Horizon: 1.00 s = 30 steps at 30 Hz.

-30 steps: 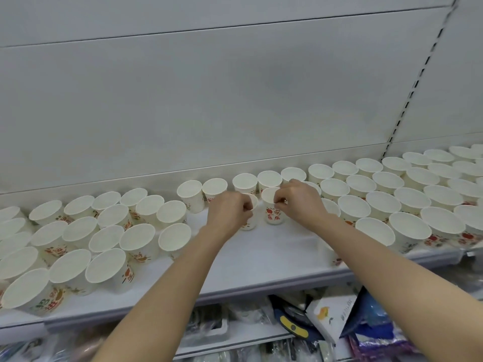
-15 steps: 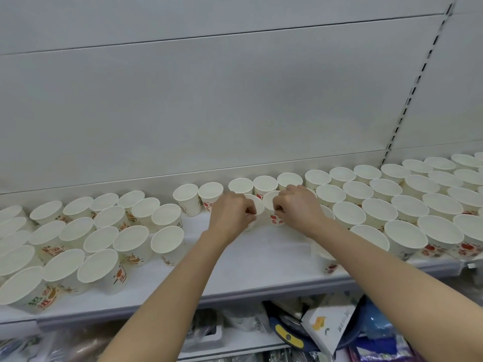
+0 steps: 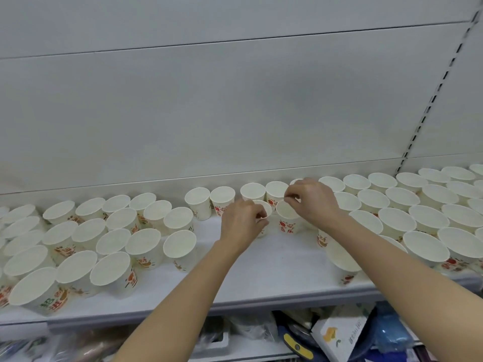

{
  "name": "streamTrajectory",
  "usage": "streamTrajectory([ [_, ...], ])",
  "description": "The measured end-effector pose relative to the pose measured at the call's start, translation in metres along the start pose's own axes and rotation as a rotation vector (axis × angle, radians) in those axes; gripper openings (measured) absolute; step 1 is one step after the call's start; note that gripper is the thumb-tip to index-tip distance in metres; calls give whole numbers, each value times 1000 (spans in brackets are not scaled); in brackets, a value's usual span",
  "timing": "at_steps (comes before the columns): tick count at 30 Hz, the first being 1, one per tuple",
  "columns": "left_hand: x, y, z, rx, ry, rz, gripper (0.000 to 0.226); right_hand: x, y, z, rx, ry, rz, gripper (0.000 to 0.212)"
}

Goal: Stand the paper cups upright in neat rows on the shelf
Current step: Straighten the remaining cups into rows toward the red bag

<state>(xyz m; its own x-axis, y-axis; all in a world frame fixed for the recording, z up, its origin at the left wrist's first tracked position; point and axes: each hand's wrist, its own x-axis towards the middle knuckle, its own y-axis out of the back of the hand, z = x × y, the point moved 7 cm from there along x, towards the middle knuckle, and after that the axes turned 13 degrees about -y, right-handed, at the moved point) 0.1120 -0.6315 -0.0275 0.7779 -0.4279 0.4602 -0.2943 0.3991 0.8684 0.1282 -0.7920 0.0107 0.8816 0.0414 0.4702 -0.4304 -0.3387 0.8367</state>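
While both arms reach forward, left hand (image 3: 241, 220) and right hand (image 3: 312, 201) each pinch 1 cup rim.

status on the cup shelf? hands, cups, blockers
Left hand pinching rim of one upright cup; right hand pinching the cup beside it. Both in the shelf gap's second row. No blockers visible.
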Motion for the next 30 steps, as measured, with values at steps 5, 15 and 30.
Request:
streamTrajectory([
  [5, 14, 34, -24, -5, 10, 92, 16, -1, -12, -22, 0, 94, 5, 9],
  [15, 0, 55, -155, 282, 355, -341, 23, 29, -69, -112, 18, 145, -87, 11],
  [30, -1, 43, -167, 113, 183, -364, 11, 42, -109, -126, -130, 78, -198, 12],
])
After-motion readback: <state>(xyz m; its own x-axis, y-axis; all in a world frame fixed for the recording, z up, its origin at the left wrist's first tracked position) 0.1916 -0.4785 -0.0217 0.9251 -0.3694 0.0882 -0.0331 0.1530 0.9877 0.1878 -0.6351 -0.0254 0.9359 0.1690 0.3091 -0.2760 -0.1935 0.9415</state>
